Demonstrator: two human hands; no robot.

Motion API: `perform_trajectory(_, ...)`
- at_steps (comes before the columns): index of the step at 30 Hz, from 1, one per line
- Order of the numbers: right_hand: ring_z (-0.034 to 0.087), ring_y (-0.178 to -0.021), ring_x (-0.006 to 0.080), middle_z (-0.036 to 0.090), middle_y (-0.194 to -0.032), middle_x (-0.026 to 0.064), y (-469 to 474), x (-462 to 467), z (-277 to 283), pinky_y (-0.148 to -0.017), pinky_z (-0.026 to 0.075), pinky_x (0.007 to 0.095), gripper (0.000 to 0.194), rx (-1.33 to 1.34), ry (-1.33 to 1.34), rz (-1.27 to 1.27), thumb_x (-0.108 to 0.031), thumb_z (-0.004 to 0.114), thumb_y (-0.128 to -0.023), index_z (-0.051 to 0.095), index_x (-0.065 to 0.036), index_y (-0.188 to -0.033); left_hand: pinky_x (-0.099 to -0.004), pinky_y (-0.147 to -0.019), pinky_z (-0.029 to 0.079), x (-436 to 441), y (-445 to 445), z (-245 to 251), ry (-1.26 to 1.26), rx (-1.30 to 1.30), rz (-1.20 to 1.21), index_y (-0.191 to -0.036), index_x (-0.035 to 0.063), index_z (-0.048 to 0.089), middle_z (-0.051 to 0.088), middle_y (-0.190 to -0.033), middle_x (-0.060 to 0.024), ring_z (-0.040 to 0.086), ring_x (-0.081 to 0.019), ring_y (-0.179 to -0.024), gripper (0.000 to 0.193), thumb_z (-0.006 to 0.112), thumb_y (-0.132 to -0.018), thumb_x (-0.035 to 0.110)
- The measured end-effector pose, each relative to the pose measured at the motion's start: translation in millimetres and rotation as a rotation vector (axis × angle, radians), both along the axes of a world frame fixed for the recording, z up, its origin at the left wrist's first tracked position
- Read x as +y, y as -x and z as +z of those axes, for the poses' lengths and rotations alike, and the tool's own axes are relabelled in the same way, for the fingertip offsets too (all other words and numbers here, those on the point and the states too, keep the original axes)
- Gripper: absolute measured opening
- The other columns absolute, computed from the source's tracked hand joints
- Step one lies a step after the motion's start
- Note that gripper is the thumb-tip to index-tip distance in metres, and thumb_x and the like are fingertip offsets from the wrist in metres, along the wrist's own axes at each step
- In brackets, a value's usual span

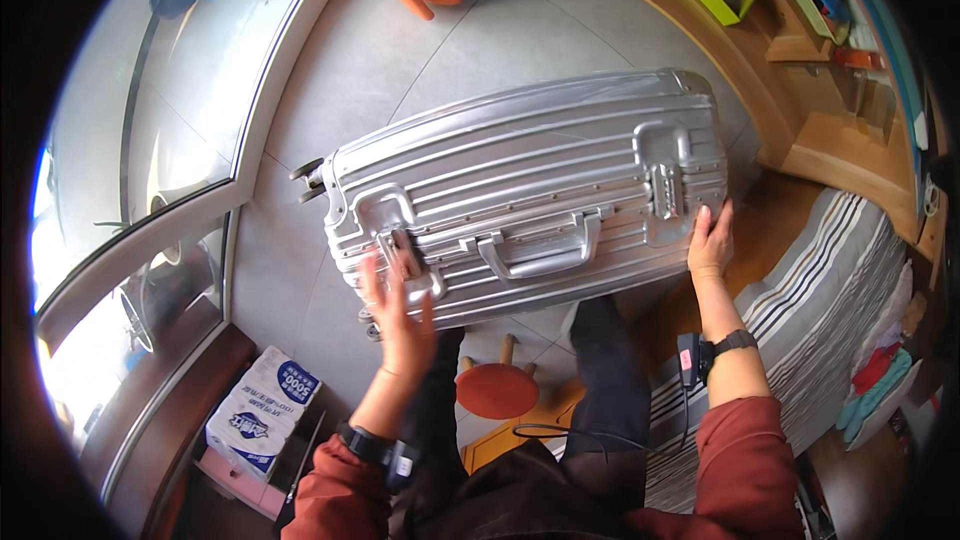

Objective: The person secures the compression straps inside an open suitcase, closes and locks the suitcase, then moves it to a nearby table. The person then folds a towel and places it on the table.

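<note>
Before me is a ribbed silver hard-shell suitcase (510, 195), its side with the carry handle (544, 251) facing up towards me. One metal latch (401, 253) sits near its left end, another latch (666, 193) near its right end. Wheels (307, 180) stick out at the left. My right hand (711, 240) rests against the right end, fingers around the corner and thumb on the shell. Blurred, my left hand (397, 315) is over the lower left corner beside the left latch, fingers spread and holding nothing. Whether its fingertips touch the shell is unclear.
Behind the case is a wooden shelf unit (847, 154); a striped bed cover (802, 277) lies to the right. A red-topped stool (498, 392) stands between my legs. A wrapped paper pack (262, 412) and a glass door (240, 142) are at left. A cable (600, 431) trails from my right wrist.
</note>
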State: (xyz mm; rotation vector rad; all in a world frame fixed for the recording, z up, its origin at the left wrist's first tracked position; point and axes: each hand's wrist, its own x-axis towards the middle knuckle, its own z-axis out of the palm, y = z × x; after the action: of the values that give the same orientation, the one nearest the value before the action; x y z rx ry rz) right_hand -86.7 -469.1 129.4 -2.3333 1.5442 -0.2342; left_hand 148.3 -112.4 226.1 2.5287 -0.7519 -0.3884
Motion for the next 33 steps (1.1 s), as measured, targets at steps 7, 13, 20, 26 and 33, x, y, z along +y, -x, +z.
perform_trajectory(7, 0.053, -0.099, 0.0372, 0.052, -0.112, 0.0207, -5, 1, 4, -0.081, 0.045, 0.0432, 0.061, -0.139, -0.037, 0.004, -0.037, 0.057, -0.08, 0.037, -0.001, -0.125, -0.0444, -0.095, 0.03, -142, 91, -1, -0.116, 0.188, -0.294, -0.118, 0.0031, 0.043, 0.043, -0.117, -0.0167, 0.037, -0.035, -0.111, 0.057, 0.069, -0.068, 0.013)
perform_trajectory(13, 0.053, -0.092, 0.0366, 0.052, -0.106, 0.0189, -6, -10, 17, -0.074, 0.046, 0.0452, 0.065, -0.202, -0.102, 0.011, -0.039, 0.061, -0.075, 0.036, -0.002, -0.123, -0.0461, -0.078, 0.037, -182, 88, -31, -0.323, 0.101, -0.139, -0.09, 0.0027, 0.048, 0.049, -0.092, -0.0163, 0.045, -0.0357, -0.091, 0.041, 0.072, -0.065, 0.024)
perform_trajectory(20, 0.053, -0.094, 0.0333, 0.055, -0.104, 0.0154, 11, -16, 4, -0.08, 0.044, 0.0407, 0.043, -0.458, -0.323, -0.16, -0.034, 0.055, -0.081, 0.049, -0.003, -0.111, -0.0434, -0.068, 0.041, -191, 73, -30, -0.554, 0.27, -0.087, -0.078, -0.003, 0.052, 0.054, -0.076, -0.0185, 0.053, -0.0362, -0.075, 0.025, 0.06, -0.074, 0.02)
perform_trajectory(26, 0.058, -0.093, 0.0342, 0.061, -0.095, 0.0192, 77, -23, -73, -0.078, 0.044, 0.0371, 0.034, -0.608, -0.846, -0.527, -0.03, 0.046, -0.088, 0.06, -0.001, -0.099, -0.0447, -0.073, 0.039, -190, 76, -34, -0.598, 0.314, -0.02, -0.088, -0.0045, 0.047, 0.05, -0.087, -0.0215, 0.05, -0.0384, -0.082, 0.025, 0.056, -0.078, 0.016)
perform_trajectory(33, 0.059, -0.094, 0.0304, 0.063, -0.097, 0.017, 85, -42, -120, -0.08, 0.044, 0.0357, 0.033, -0.574, -1.051, -0.396, -0.03, 0.048, -0.087, 0.06, -0.003, -0.102, -0.0466, -0.076, 0.036, -179, 77, -40, -0.477, 0.333, -0.053, -0.091, -0.0059, 0.045, 0.047, -0.09, -0.0226, 0.046, -0.0396, -0.085, 0.024, 0.053, -0.079, 0.014)
